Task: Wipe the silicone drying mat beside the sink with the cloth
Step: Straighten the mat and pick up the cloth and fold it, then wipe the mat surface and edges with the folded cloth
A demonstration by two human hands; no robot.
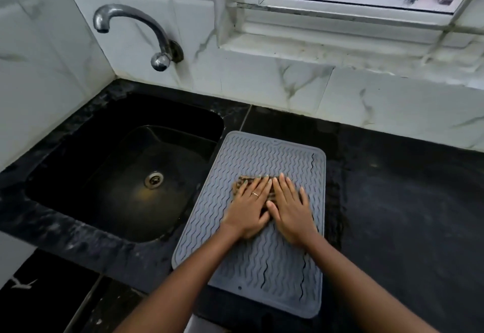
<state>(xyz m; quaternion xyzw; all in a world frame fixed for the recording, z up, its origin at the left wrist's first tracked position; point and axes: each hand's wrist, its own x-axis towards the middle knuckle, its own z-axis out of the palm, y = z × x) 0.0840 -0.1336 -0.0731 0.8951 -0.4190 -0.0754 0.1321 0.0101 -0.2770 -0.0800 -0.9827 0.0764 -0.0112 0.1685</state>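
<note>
Both hands lay flat and side by side in the middle of the frame, fingers spread and stretched forward. The left hand [248, 208], with a thin ring on one finger, and the right hand [290, 209] pressed palms down on a small brownish striped cloth [245, 179]; only its far edge and a strip between the thumbs showed, so its full shape could not be told. Neither hand gripped the cloth; both simply bore on it.

The cloth sat on a grey rectangular silicone drying mat with wavy ridges [251, 262], which lay on the black stone countertop [406, 201] with its left edge just beside, perhaps slightly over, the sink's rim.

At centre left the black rectangular sink [86, 175] held nothing but its round metal drain [154, 179] and a yellowish stain around it. In the upper left a curved metal tap [136, 29] jutted from the white marble-look wall tiles [262, 81]. A white-framed window [366, 0] filled the upper right.
</note>
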